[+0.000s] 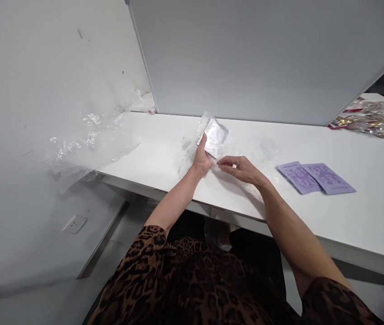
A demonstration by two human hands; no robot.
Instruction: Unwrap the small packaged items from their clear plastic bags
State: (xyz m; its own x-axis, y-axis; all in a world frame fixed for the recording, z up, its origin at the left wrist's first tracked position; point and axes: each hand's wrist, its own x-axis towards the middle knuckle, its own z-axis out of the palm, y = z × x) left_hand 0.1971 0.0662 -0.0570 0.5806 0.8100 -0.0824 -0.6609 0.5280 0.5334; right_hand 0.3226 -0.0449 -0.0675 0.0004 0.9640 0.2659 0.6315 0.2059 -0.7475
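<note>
Some crumpled clear film lies at the left end of the table. Rightward, the left hand clasps a silver packet, partly inside a clear sleeve; the packet looks light, pliable and slippery, best held by its edges. The right hand pinches the sleeve's near end. Two purple pouches overlap beyond, contents hidden.

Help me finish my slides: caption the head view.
Left hand holds a silvery packet while the right hand pinches clear plastic; two purple packets overlap on the white table.
</note>
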